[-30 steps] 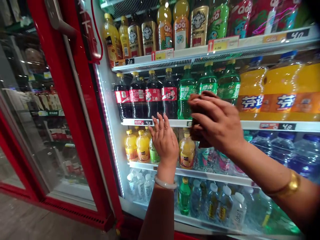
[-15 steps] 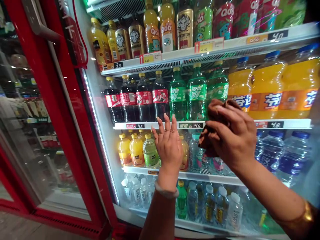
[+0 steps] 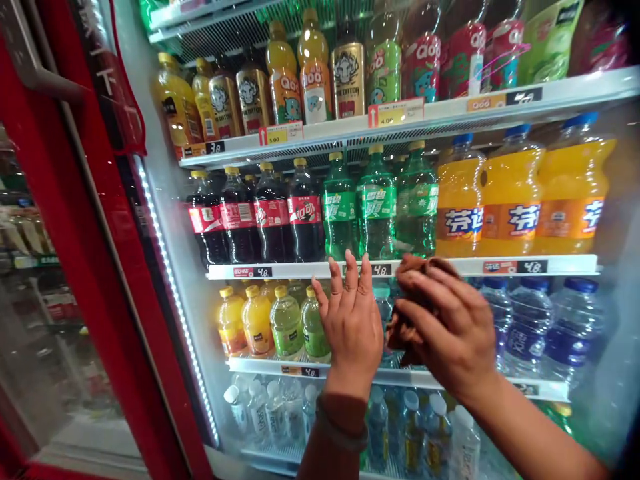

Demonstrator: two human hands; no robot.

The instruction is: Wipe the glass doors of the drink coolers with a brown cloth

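Note:
My left hand (image 3: 351,320) is raised in front of the shelves with fingers spread, holding nothing, its fingertips at the edge of the middle shelf (image 3: 295,269). A crumpled brown cloth (image 3: 407,327) is bunched in my right hand (image 3: 450,327), whose fingers are wrapped round it. The cloth is close to the left hand, over the same shelf edge. Behind the hands stand green Sprite bottles (image 3: 377,200) and dark cola bottles (image 3: 306,217). Yellow and green juice bottles (image 3: 287,327) are on the shelf below, partly hidden by my left hand.
Large orange soda bottles (image 3: 507,190) fill the right of the middle shelf, above blue-labelled water bottles (image 3: 525,330). Several Qoo bottles (image 3: 315,73) and gold cans stand on the upper shelf (image 3: 340,137). A red-framed door (image 3: 55,200) is at the left.
The view has shifted, so the shelves appear lower and further left. My left hand has moved to the right, and the right hand with the cloth has come down closer to it.

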